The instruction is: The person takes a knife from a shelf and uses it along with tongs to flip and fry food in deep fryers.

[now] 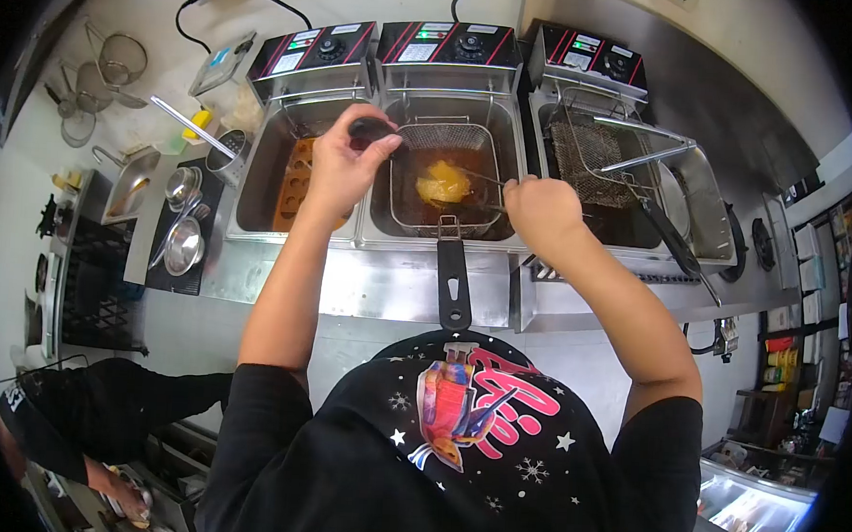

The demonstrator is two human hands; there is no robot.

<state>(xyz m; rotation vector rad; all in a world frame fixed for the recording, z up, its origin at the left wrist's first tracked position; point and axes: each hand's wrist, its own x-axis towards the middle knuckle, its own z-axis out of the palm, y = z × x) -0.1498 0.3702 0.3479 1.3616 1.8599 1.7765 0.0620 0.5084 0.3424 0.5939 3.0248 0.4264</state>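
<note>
My left hand [347, 164] is raised over the rim between the left and middle fryers, its thumb and fingers closed around a small dark rounded object [372, 128] whose kind I cannot make out. My right hand [547, 215] is a fist at the right side of the middle fryer, around what look like thin tongs [479, 207]. Their two arms reach left over a wire frying basket [400, 202]. Inside that basket a yellow piece of food [443, 182] lies in brown oil, between or beside the tong tips. The basket's black handle [454, 292] points toward me.
The left fryer [245, 220] holds an orange-brown plate with holes [295, 187]. Over the right fryer rest a wire basket [585, 164] and metal tongs [649, 154]. Metal bowls [185, 246] and strainers [124, 58] are at the left. Another person's hand [125, 496] works at lower left.
</note>
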